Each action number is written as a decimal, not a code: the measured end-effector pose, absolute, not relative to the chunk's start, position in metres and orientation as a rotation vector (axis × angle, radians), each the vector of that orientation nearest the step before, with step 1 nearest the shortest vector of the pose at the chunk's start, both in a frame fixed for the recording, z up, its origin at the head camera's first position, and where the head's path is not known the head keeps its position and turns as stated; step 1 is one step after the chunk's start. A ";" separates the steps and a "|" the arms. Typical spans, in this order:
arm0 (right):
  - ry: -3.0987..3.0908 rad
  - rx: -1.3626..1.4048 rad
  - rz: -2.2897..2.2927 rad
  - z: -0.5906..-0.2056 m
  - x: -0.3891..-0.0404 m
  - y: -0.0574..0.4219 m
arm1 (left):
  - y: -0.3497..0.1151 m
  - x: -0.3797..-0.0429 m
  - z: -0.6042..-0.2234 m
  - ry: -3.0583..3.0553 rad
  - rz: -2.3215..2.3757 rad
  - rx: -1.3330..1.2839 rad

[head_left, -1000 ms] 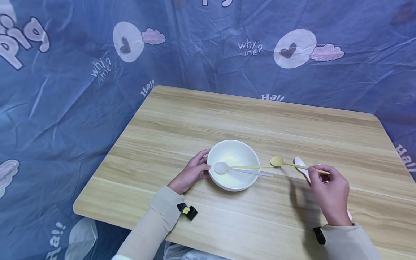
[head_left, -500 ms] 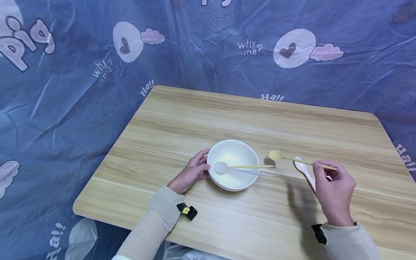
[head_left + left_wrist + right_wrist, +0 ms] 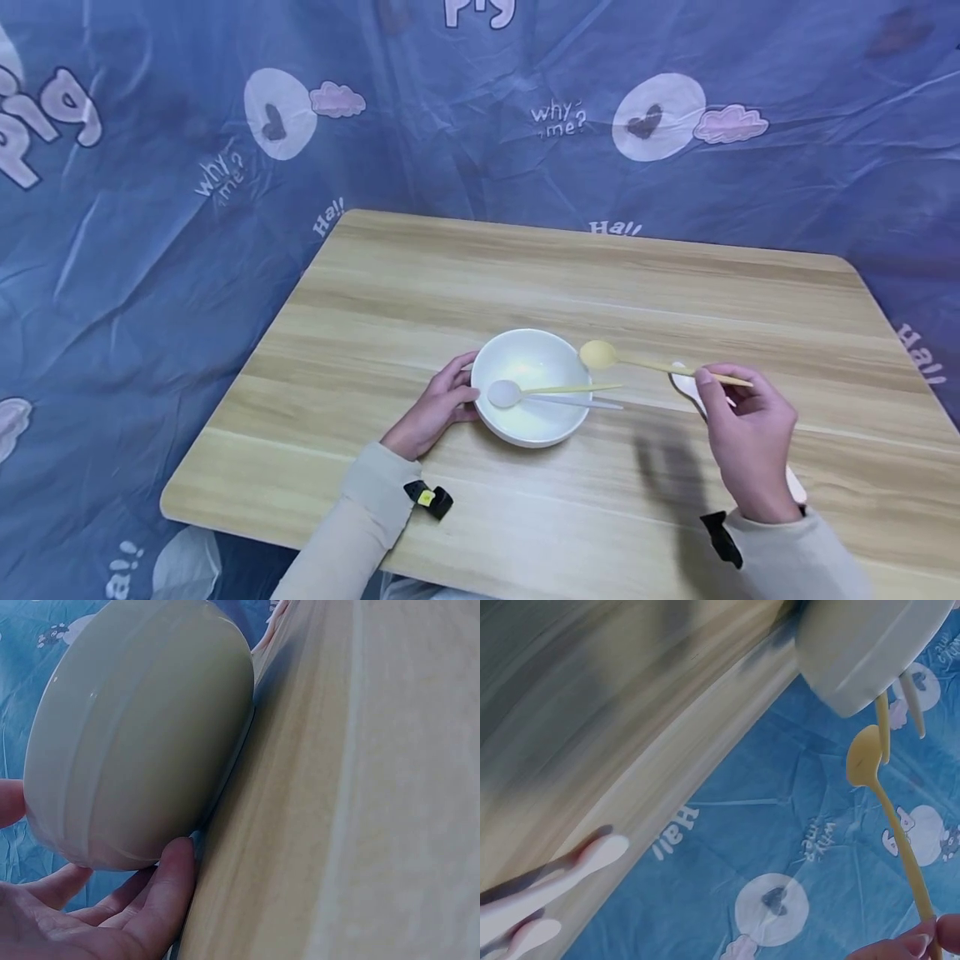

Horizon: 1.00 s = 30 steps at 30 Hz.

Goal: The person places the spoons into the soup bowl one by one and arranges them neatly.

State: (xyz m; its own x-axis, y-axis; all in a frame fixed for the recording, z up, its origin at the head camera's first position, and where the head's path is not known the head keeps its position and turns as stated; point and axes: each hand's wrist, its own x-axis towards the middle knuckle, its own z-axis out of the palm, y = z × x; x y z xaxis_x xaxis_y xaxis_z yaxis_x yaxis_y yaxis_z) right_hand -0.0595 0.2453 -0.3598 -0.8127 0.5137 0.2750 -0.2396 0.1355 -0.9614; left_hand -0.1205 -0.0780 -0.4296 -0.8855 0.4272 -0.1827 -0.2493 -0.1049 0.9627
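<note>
My left hand [image 3: 430,407] holds the white bowl [image 3: 525,433] by its left side, thumb at the rim. In the left wrist view its fingers [image 3: 169,892] rest against the bowl's outer wall. Inside the bowl lies a pale spoon head [image 3: 504,394]; a yellow handle [image 3: 577,388] and a whitish handle [image 3: 600,404] stick out over the right rim. My right hand [image 3: 753,442] pinches a yellow spoon [image 3: 907,855] by its handle, above the table. The spoon's head points left, close to the bowl's right rim.
Under my right hand, white spoons [image 3: 686,385] lie on the wooden table [image 3: 585,283], partly hidden; the right wrist view shows two white ends [image 3: 604,855]. A blue printed curtain [image 3: 450,150] hangs behind the table and along its left side.
My right hand has lifted the yellow spoon and carried it left, nearer the bowl. The left hand stays on the bowl. The head view has shifted slightly.
</note>
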 end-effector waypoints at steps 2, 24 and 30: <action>-1.888 -0.246 1.731 -0.359 -0.058 0.242 | -0.077 -0.119 -0.430 1.730 2.037 0.188; -2.332 -0.030 1.569 -0.365 -0.056 0.216 | -0.074 -0.120 -0.433 1.746 2.014 0.179; -2.398 -0.024 1.590 -0.366 -0.056 0.213 | -0.072 -0.120 -0.434 1.740 2.026 0.164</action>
State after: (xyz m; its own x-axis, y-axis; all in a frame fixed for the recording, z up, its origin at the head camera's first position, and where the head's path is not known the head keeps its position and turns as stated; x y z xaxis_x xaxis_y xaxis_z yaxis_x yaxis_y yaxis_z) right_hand -0.0559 0.2130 -0.3659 -0.9651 0.1582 0.2087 -0.1306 0.4000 -0.9072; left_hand -0.1202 -0.0722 -0.4343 -0.8865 0.4152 -0.2042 -0.2645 -0.0928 0.9599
